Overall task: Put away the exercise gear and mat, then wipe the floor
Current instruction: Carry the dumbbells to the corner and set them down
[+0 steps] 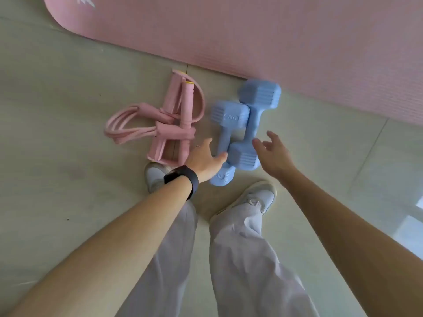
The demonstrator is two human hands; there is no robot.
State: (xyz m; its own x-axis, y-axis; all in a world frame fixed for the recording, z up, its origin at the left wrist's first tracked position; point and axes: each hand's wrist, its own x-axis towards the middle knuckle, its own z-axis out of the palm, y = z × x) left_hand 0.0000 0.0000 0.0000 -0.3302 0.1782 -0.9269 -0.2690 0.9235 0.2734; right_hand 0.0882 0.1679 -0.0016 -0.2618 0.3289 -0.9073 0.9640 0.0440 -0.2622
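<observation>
Behind the hands [203,161], partly hidden dumbbells [230,115].

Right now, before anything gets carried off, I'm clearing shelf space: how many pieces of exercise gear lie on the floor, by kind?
Light blue hexagonal dumbbells: 2
Pink foam exercise mat: 1
Pink bundle of foam handles and elastic cords: 1 (tangled; may be more than one item)
Total: 4

Mat [251,30] cut off top & right, left dumbbell [229,115] partly behind left hand [203,160]
</observation>
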